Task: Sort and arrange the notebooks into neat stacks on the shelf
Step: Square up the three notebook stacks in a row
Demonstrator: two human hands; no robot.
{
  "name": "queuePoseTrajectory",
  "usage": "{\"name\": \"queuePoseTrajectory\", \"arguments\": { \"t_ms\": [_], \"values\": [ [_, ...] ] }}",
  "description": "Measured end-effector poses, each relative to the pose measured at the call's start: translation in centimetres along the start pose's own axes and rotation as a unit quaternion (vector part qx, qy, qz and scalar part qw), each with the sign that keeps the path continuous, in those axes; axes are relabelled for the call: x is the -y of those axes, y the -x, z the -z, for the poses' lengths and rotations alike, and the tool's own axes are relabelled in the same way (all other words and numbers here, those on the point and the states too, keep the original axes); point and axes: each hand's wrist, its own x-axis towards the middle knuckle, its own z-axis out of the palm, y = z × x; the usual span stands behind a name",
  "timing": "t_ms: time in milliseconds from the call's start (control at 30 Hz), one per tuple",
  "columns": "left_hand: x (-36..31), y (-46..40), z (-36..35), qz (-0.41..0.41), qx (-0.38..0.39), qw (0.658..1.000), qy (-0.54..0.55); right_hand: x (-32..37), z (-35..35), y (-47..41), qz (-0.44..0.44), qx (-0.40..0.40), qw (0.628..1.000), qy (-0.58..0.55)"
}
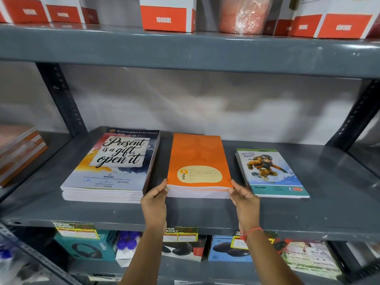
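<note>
Three notebook stacks lie on the grey metal shelf [205,214]. On the left is a tall stack with a "Present is a gift, open it" cover [115,163]. The orange notebook stack [198,159] sits in the middle. A thin stack with a snowboarder cover [271,173] lies to the right. My left hand [155,199] grips the orange stack's near left corner, thumb on the cover. My right hand [243,197] holds its near right corner the same way. The orange stack rests on the shelf.
Red and white boxes marked 1000ML [167,16] stand on the shelf above. More notebooks [20,153] lie in the bay to the left. Boxed goods [86,247] fill the shelf below. Slotted uprights [61,99] frame the bay on both sides.
</note>
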Motion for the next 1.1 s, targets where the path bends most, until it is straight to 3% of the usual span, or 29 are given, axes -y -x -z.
{"name": "queuePoseTrajectory", "arguments": {
  "t_ms": [467, 567, 667, 767, 833, 933, 1000, 1100],
  "values": [
    [-0.2, 0.2, -0.1, -0.009, 0.000, 1.000, -0.026, 0.1, 0.2, 0.1, -0.002, 0.005, 0.999, 0.033],
    [-0.2, 1.4, -0.5, -0.057, -0.053, 0.995, -0.057, 0.7, 0.7, 0.8, 0.023, 0.021, 0.998, 0.050],
    [-0.2, 4.3, -2.4, -0.171, -0.096, 0.975, -0.107, 1.7, 2.9, 1.5, 0.117, -0.070, 0.988, 0.070],
    [0.7, 8.4, -5.9, -0.257, 0.028, 0.956, -0.141, 3.0, 7.6, 0.5, 0.175, -0.185, 0.964, 0.072],
    [2.1, 10.0, -8.4, -0.237, 0.124, 0.947, -0.177, 3.6, 11.1, -0.9, 0.164, -0.236, 0.956, 0.056],
    [4.0, 11.5, -12.7, -0.113, 0.226, 0.951, -0.176, 3.8, 16.0, -3.5, 0.111, -0.252, 0.959, 0.063],
    [4.9, 11.1, -14.5, -0.049, 0.232, 0.957, -0.166, 3.7, 18.0, -5.0, 0.075, -0.220, 0.968, 0.095],
    [6.1, 10.4, -16.7, 0.000, 0.207, 0.968, -0.139, 4.2, 19.0, -6.7, 0.027, -0.097, 0.987, 0.122]
  ]
}}
